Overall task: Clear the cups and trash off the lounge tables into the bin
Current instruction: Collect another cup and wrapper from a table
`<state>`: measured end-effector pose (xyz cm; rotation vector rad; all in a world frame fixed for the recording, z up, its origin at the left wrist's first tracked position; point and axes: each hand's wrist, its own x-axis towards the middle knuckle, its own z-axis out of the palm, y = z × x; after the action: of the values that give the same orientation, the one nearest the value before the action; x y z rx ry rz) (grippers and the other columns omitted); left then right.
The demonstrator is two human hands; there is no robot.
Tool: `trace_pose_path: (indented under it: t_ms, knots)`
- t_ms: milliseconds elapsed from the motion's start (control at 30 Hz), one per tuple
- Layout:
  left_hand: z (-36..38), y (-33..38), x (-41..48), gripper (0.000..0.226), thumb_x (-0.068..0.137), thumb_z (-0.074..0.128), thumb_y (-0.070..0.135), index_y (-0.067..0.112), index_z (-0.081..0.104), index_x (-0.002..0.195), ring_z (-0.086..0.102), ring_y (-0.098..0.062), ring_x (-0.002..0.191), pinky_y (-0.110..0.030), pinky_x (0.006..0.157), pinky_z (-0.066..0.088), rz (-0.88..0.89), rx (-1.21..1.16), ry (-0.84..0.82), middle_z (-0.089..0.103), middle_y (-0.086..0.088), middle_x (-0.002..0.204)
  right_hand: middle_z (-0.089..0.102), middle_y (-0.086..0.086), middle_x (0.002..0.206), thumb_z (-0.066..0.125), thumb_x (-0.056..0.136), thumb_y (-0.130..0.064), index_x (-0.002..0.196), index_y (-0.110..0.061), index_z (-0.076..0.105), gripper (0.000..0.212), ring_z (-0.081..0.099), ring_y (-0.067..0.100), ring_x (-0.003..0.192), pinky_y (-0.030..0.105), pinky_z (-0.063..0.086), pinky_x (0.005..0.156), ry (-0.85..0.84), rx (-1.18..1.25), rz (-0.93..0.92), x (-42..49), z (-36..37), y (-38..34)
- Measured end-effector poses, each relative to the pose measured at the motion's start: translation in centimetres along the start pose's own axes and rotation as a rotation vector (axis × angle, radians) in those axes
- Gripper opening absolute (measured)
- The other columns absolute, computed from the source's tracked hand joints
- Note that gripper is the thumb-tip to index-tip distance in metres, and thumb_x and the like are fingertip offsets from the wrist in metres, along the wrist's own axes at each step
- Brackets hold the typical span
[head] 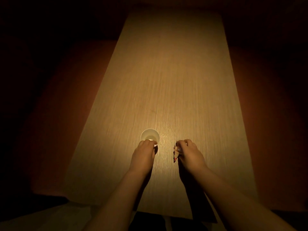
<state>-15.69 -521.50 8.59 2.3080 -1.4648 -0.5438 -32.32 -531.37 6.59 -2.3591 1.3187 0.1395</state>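
Observation:
A small white paper cup [149, 135] stands upright on the long wooden table [166, 80], near its front end. My left hand [144, 154] grips the cup's near rim with curled fingers. To the right, my right hand [188, 153] pinches a crumpled wrapper [175, 153] with red and white print, which touches or hovers just over the tabletop. The bin is not in view.
Dark red seating [55, 114] runs along both sides of the table, dimly lit. A pale surface [41, 219] shows at the bottom left. The room beyond the table's far end is dark.

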Motion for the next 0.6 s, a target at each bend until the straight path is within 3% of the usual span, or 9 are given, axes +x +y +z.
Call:
trace_pose_path:
  t_ms: [133, 267, 467, 600]
  knots:
    - [0.2, 0.1, -0.4, 0.021, 0.092, 0.051, 0.015, 0.021, 0.059, 0.111, 0.048, -0.009, 0.095, -0.024, 0.075, 0.044, -0.046, -0.003, 0.038, 0.059, 0.005, 0.107, 0.048, -0.002, 0.118, 0.054, 0.088, -0.012, 0.119, -0.024, 0.05, 0.033, 0.047, 0.014, 0.104, 0.029, 0.049, 0.077, 0.029, 0.073, -0.017, -0.3, -0.5, 0.5]
    - [-1.3, 2.0, -1.8, 0.022, 0.091, 0.053, 0.018, 0.023, 0.059, 0.111, 0.048, -0.006, 0.096, -0.019, 0.075, 0.04, -0.089, -0.072, 0.132, 0.059, 0.008, 0.106, 0.048, -0.006, 0.118, 0.059, 0.088, -0.019, 0.12, -0.027, 0.052, 0.033, 0.048, 0.01, 0.105, 0.026, 0.048, 0.081, 0.088, 0.267, -0.089, -1.2, -3.7, 0.3]
    - [-7.3, 7.8, -7.5, 0.025, 0.089, 0.057, 0.019, 0.025, 0.059, 0.113, 0.049, -0.003, 0.098, -0.02, 0.079, 0.043, -0.173, -0.135, 0.414, 0.057, 0.012, 0.107, 0.048, -0.008, 0.113, 0.06, 0.085, -0.012, 0.119, -0.03, 0.059, 0.038, 0.049, 0.01, 0.104, 0.017, 0.037, 0.081, 0.205, 0.457, -0.377, -3.8, -12.7, -0.5]
    - [-9.1, 12.3, -14.6, 0.026, 0.086, 0.05, 0.03, 0.031, 0.055, 0.112, 0.05, 0.001, 0.098, -0.017, 0.08, 0.041, -0.267, -0.156, 0.593, 0.053, 0.018, 0.104, 0.048, -0.01, 0.112, 0.063, 0.083, -0.011, 0.119, -0.03, 0.058, 0.042, 0.047, 0.007, 0.106, 0.011, 0.034, 0.083, 0.179, 0.452, -0.635, -7.1, -16.5, -2.2]
